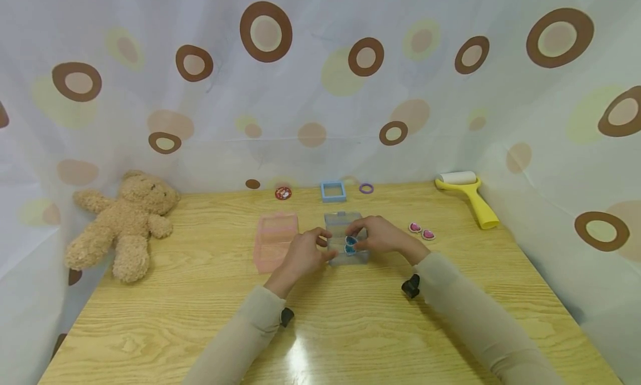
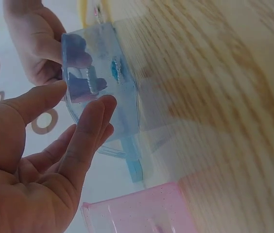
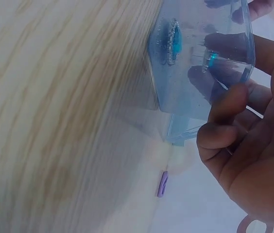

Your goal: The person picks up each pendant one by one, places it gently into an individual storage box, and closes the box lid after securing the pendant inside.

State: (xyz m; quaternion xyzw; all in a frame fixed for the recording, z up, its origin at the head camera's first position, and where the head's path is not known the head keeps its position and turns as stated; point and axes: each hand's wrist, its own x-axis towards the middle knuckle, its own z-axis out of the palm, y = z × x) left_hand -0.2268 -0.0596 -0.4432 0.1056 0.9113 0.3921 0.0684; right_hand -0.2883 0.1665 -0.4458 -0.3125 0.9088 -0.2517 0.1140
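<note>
A clear blue open-topped box [image 1: 334,222] stands on the table in front of the person. The right hand [image 1: 383,235] reaches into it, thumb and finger pinching a blue jewelled heart hair clip [image 2: 92,80] above the box floor. A second blue heart clip [image 3: 174,42] sits lower down, at the floor of the box, seen through the wall. Beside the box's left side is the left hand [image 1: 306,252], its fingers loosely extended, thumb and fingertips right at the wall and rim.
A clear pink box [image 1: 265,237] stands left of the blue one. Two pink heart clips [image 1: 428,235] lie to the right. Behind are a red round badge [image 1: 282,193], a blue square frame [image 1: 333,199] and a purple ring [image 1: 366,192]. A teddy bear [image 1: 122,215] and yellow-handled lint roller [image 1: 478,204] flank them.
</note>
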